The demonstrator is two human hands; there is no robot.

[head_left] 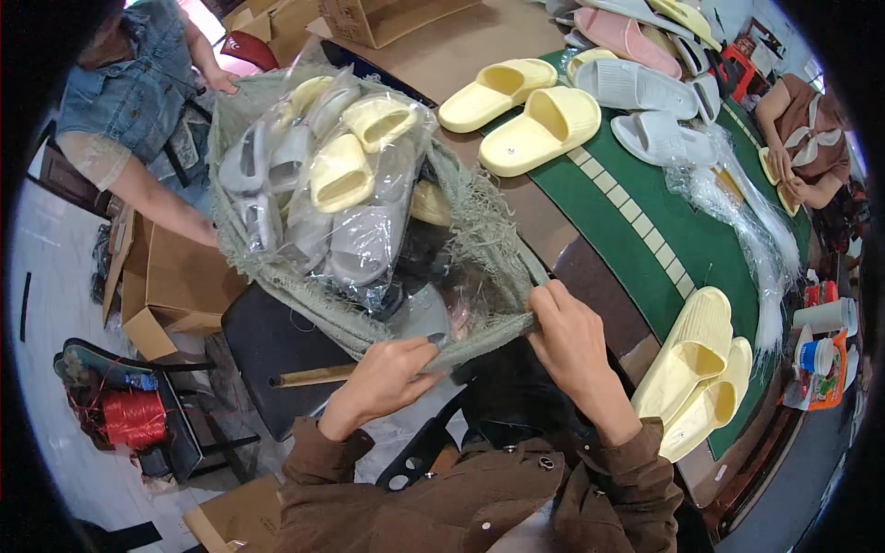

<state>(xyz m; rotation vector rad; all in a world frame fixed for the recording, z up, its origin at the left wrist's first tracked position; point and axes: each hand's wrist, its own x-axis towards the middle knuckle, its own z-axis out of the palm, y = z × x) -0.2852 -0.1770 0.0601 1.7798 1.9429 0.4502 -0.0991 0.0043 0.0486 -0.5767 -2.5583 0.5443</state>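
my left hand (383,378) and my right hand (573,346) are both clenched on the near frayed edge of the grey-green woven sack (466,230), pulling its mouth together. it sits on a dark stool (267,346) right in front of me, stuffed with bagged slippers (346,175) in clear plastic, yellow and grey. i judge filling is mostly done and closing is left. to the right, yellow slippers (701,369) lie loose on the green table mat (682,230). further off, more loose pairs (525,111), empty clear bags (737,203), brown cartons (175,286).
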